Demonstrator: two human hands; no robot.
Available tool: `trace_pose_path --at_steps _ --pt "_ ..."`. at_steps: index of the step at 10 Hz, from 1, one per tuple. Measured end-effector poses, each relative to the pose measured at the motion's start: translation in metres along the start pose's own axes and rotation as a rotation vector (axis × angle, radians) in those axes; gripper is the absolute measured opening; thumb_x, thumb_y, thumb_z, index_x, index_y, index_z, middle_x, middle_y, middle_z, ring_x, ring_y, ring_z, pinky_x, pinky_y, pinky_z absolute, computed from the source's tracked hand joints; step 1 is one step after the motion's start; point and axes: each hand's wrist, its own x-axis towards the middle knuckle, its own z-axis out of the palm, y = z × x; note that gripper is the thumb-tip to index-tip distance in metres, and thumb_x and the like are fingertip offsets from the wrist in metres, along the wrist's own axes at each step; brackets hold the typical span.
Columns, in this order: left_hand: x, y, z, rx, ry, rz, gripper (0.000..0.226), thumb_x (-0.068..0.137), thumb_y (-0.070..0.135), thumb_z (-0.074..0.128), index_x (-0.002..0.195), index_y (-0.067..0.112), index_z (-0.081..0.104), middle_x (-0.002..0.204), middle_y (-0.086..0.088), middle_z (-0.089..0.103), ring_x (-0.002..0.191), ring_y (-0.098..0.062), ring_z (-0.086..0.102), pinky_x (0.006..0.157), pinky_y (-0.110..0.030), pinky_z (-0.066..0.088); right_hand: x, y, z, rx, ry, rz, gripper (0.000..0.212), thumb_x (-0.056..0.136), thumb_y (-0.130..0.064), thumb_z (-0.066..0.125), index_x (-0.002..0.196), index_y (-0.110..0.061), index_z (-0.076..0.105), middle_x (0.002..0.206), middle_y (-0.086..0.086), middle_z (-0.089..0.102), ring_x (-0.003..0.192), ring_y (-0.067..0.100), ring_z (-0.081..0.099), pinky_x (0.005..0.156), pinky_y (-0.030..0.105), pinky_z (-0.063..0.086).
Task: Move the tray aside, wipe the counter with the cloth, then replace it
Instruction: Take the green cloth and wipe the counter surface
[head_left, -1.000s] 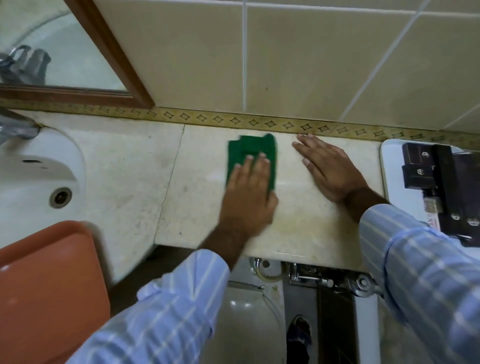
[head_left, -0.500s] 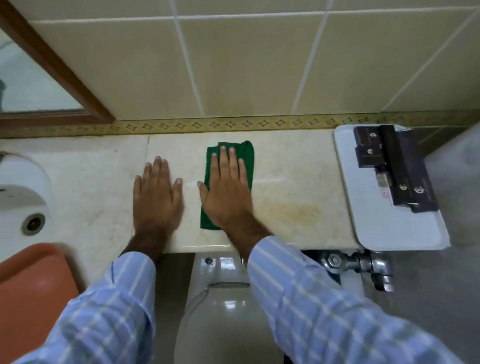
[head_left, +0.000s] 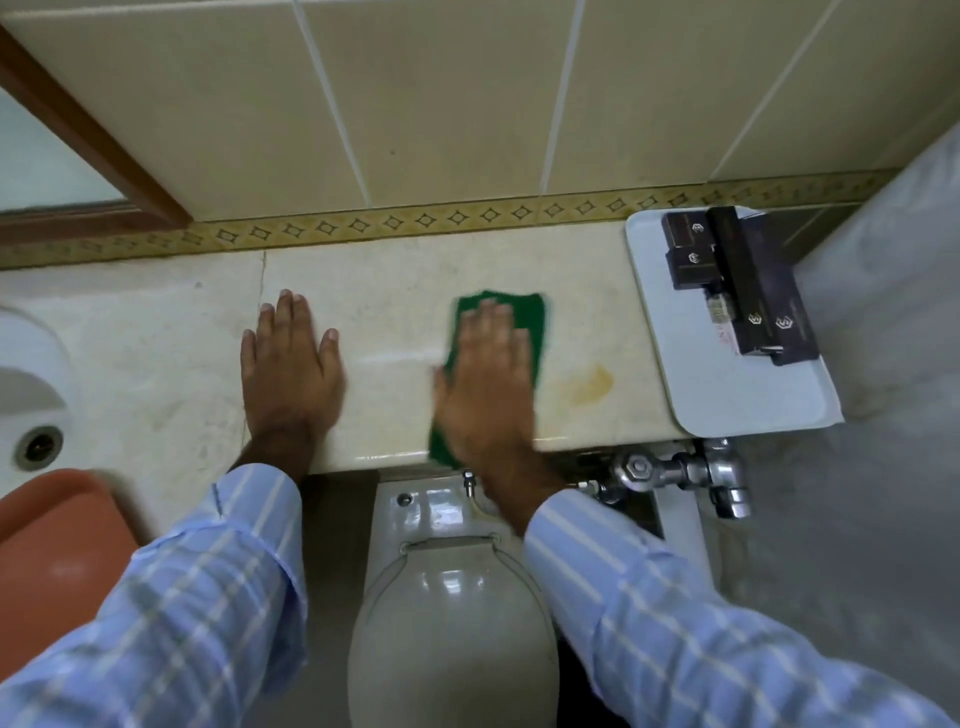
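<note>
A folded green cloth (head_left: 530, 312) lies on the beige marble counter (head_left: 400, 291), reaching to its front edge. My right hand (head_left: 485, 384) presses flat on top of it and hides most of it. Further left, my left hand (head_left: 291, 374) rests flat on the bare counter with its fingers spread and nothing under it. A white tray (head_left: 727, 395) sits at the counter's right end, overhanging the front edge, with several dark boxes (head_left: 737, 280) on it. A yellowish stain (head_left: 587, 384) shows between the cloth and the tray.
A white sink (head_left: 31, 395) is set into the counter at the far left, and an orange tray (head_left: 57, 545) is below it. A toilet (head_left: 452, 623) and a chrome flush valve (head_left: 675, 473) sit under the counter's edge. A tiled wall rises behind.
One second ago my left hand pressed the cloth; my right hand has since taken it over. Since half a second ago the right hand has slid the cloth right, toward the tray.
</note>
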Motion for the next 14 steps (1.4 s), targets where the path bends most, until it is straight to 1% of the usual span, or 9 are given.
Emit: trace_pose_path --at_steps 1,2,3,4,6,9,12,13,14 --pt "-0.001 -0.003 0.001 0.021 -0.004 0.011 0.066 0.105 0.047 0.021 0.160 0.012 0.021 0.169 -0.009 0.021 0.156 -0.029 0.018 0.126 -0.048 0.014 -0.038 -0.027 0.007 0.063 -0.078 -0.246 0.073 0.104 -0.051 0.028 0.162 -0.009 0.014 0.171 0.014 0.006 0.159 0.029 0.002 0.127 0.050 0.009" --pt "0.001 -0.004 0.001 0.009 -0.007 0.019 0.066 0.105 0.046 0.021 0.160 0.011 0.021 0.169 -0.009 0.020 0.156 -0.030 0.017 0.127 -0.047 0.012 -0.045 0.014 0.003 0.063 -0.023 -0.082 0.073 0.104 -0.053 0.028 0.162 -0.011 0.015 0.171 0.012 0.007 0.159 0.028 0.002 0.127 0.050 0.008" --pt "-0.001 -0.004 0.002 0.017 0.015 0.027 0.065 0.105 0.046 0.022 0.160 0.009 0.022 0.169 -0.010 0.021 0.156 -0.030 0.018 0.126 -0.048 0.012 -0.030 0.069 -0.003 -0.016 0.048 0.222 0.075 0.104 -0.054 0.025 0.162 -0.008 0.014 0.171 0.015 0.009 0.158 0.031 0.005 0.127 0.052 0.010" --pt "0.000 -0.003 0.001 0.012 0.012 0.021 0.065 0.105 0.045 0.023 0.160 0.009 0.022 0.169 -0.010 0.022 0.156 -0.030 0.018 0.126 -0.048 0.012 -0.021 0.084 -0.004 -0.029 0.063 0.304 0.075 0.103 -0.052 0.030 0.161 -0.005 0.018 0.169 0.018 0.015 0.158 0.033 0.011 0.126 0.051 0.013" --pt "0.000 -0.002 0.001 0.013 0.019 0.025 0.065 0.105 0.045 0.023 0.160 0.009 0.023 0.168 -0.010 0.022 0.156 -0.030 0.019 0.126 -0.048 0.013 -0.081 0.059 0.000 0.005 0.063 0.375 0.076 0.103 -0.052 0.028 0.160 -0.003 0.015 0.169 0.021 0.010 0.158 0.034 0.007 0.127 0.051 0.010" --pt "0.000 -0.003 0.002 0.002 0.021 0.020 0.066 0.105 0.046 0.023 0.160 0.010 0.022 0.169 -0.009 0.021 0.156 -0.029 0.018 0.127 -0.048 0.012 -0.015 0.072 -0.003 0.014 0.081 0.369 0.079 0.102 -0.055 0.032 0.160 -0.003 0.018 0.169 0.020 0.014 0.158 0.033 0.009 0.127 0.051 0.009" --pt "0.000 -0.005 0.002 -0.015 0.025 0.017 0.067 0.104 0.048 0.021 0.160 0.011 0.021 0.169 -0.009 0.021 0.156 -0.029 0.017 0.126 -0.048 0.014 -0.049 0.059 0.002 0.056 0.122 0.499 0.082 0.102 -0.055 0.032 0.160 -0.001 0.014 0.169 0.023 0.007 0.158 0.036 0.004 0.127 0.054 0.006" --pt "-0.001 -0.005 0.004 -0.015 0.030 0.021 0.067 0.104 0.048 0.021 0.160 0.012 0.021 0.169 -0.008 0.021 0.156 -0.028 0.018 0.127 -0.048 0.013 -0.006 0.054 -0.005 0.042 0.053 0.454 0.084 0.102 -0.060 0.025 0.161 -0.002 0.010 0.169 0.022 0.005 0.158 0.037 0.002 0.126 0.055 0.008" --pt "0.000 -0.004 0.005 -0.050 0.030 0.016 0.065 0.105 0.046 0.021 0.160 0.012 0.022 0.169 -0.007 0.020 0.157 -0.026 0.016 0.127 -0.046 0.010 0.033 0.034 -0.008 0.017 -0.022 0.091 0.083 0.101 -0.062 0.022 0.161 -0.005 0.012 0.170 0.019 0.007 0.158 0.035 0.004 0.126 0.054 0.009"
